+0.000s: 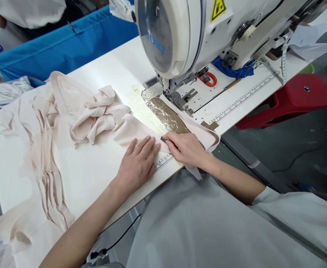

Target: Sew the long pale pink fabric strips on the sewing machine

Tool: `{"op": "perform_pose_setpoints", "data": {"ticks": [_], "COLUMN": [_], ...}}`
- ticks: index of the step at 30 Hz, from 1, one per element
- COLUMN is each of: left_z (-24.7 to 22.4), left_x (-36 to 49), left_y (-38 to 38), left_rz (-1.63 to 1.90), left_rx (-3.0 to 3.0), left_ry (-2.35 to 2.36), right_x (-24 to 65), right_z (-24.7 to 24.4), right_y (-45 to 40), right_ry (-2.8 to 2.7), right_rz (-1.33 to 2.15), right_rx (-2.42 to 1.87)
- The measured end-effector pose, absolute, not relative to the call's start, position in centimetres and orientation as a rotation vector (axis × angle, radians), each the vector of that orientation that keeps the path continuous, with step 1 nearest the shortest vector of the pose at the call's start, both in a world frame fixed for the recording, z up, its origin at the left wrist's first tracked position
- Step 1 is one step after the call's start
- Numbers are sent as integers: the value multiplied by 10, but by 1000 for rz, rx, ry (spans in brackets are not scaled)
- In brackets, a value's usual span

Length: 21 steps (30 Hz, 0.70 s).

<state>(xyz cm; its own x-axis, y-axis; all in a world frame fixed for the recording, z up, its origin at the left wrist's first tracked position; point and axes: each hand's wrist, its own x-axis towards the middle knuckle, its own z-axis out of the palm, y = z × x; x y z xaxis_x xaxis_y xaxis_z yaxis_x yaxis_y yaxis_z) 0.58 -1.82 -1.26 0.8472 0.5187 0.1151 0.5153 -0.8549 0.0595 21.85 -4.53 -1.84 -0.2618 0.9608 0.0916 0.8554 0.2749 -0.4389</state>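
My left hand lies flat on pale pink fabric, its fingers stretched out near the table's front edge. Close beside it, my right hand is closed around a small dark tool. Only the tool's flat grey tip shows, touching or just above the cloth; the rest is hidden in the fist. A strip of the same fabric loops past my right hand toward the presser foot of the sewing machine. To the left, more of this cloth lies crumpled and in folded strips.
Blue cloth hangs along the table's far edge, with a person in a white top beyond. Orange-handled scissors lie under the machine arm. A red stool stands at the right. Printed rulers mark the white table.
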Motion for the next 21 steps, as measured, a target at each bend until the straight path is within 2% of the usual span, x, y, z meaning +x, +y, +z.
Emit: {"op": "perform_pose_setpoints", "data": {"ticks": [14,21], "left_z": [-12,-12], "left_x": [8,8], "left_y": [-20,-21], "left_rz": [171,159], "left_rx": [3009,3040], "left_ry": [863,862], "right_x": [208,235], "right_z": [-15,-6], "right_y": [-44,-65], "right_ry": [-2325,-2330], "right_rz": [413,489], "right_rx": [-1739,-1687]}}
